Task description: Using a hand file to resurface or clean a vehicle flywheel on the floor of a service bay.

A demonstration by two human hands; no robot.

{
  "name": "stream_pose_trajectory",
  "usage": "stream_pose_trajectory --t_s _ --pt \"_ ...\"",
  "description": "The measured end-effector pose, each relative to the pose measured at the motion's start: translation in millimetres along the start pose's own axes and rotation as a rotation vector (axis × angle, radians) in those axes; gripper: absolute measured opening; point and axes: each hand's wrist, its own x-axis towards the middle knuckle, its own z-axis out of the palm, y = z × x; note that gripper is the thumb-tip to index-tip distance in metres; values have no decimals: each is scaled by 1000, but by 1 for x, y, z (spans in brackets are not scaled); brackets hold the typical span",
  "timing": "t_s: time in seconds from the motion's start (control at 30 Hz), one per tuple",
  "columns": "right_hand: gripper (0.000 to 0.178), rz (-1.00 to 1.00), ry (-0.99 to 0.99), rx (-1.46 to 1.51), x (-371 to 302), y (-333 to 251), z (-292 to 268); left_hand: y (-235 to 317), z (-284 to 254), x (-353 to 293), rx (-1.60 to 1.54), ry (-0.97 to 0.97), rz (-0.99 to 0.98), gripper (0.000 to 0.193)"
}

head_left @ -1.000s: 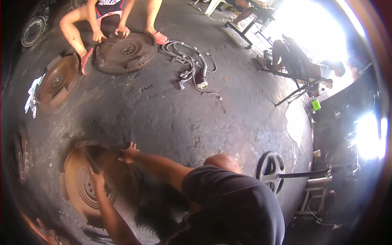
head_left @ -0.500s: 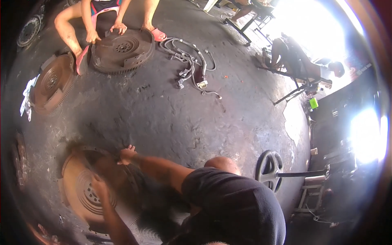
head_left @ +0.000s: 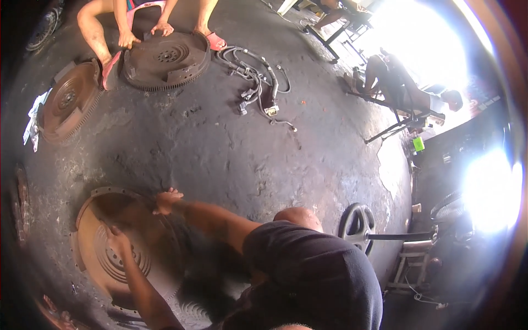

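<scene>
Flywheel (head_left: 146, 242) of rust-brown metal lies at eight o'clock on a dark, scuffed floor (head_left: 236, 159), its ringed face turned up and partly in shadow. A worker's left hand (head_left: 118, 240) reaches over the hub, fingers toward eleven o'clock; whether it grips anything, the view cannot tell. The right hand (head_left: 166, 201) is at the rim's one o'clock, fingers partly spread; whether it grasps the edge or merely rests there is unclear. Good handling here would likely mean bracing the disc firmly at that rim while the left hand works with flat, even pressure, following the rings and taking care around the holes at the hub. Fingertips are best left clear of the underside, as such a disc is probably heavy. Between ten and eleven o'clock, a co-worker's hands (head_left: 130, 39) touch a toothed disc (head_left: 165, 63); a cable harness (head_left: 258, 82) lies near twelve.
</scene>
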Motion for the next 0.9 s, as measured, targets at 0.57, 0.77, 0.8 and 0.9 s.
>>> stream_pose_trajectory --t_s 0.57,0.77,0.8,0.9 --pt "75 -132 78 33 -18 4 5 -34 60 -28 -51 315 578 44" --pt "74 -110 209 -24 -28 7 8 8 -10 -17 109 -21 149 43" --pt "74 -155 208 -4 -38 1 5 2 -17 -8 12 39 74 42" --pt "79 -172 265 36 -41 5 12 -58 27 33 147 242 230 40"
